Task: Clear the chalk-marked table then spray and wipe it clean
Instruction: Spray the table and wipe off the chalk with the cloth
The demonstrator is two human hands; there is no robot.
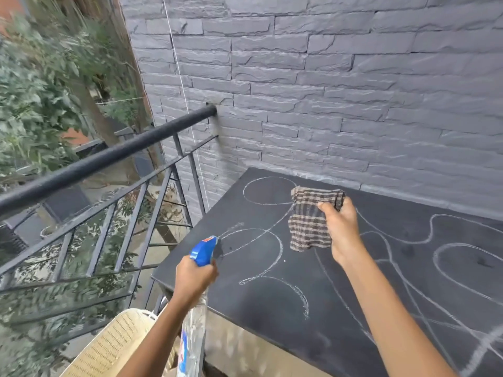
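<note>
The dark table (pixel 408 268) fills the lower right of the view, set against the grey brick wall (pixel 326 77), and white chalk lines (pixel 272 240) still loop across most of its top. Nothing else lies on the part that shows, so the clearing looks done and the spraying looks like the step in hand.

The spray bottle (pixel 194 317) stands at the table's near-left corner, its long axis running from six o'clock up to twelve, with the blue nozzle (pixel 205 250) tipped toward one o'clock over the chalk loops. The left hand (pixel 194 278) is the nearer one to that corner and is closed around the bottle's neck, fingers wrapped at the trigger.

The checked cloth (pixel 310 219) hangs above the tabletop at about two o'clock from the nozzle, clear of the surface. The right hand (pixel 341 227) pinches its upper corner, thumb and fingers closed on the fabric, ready to follow the spray.
</note>
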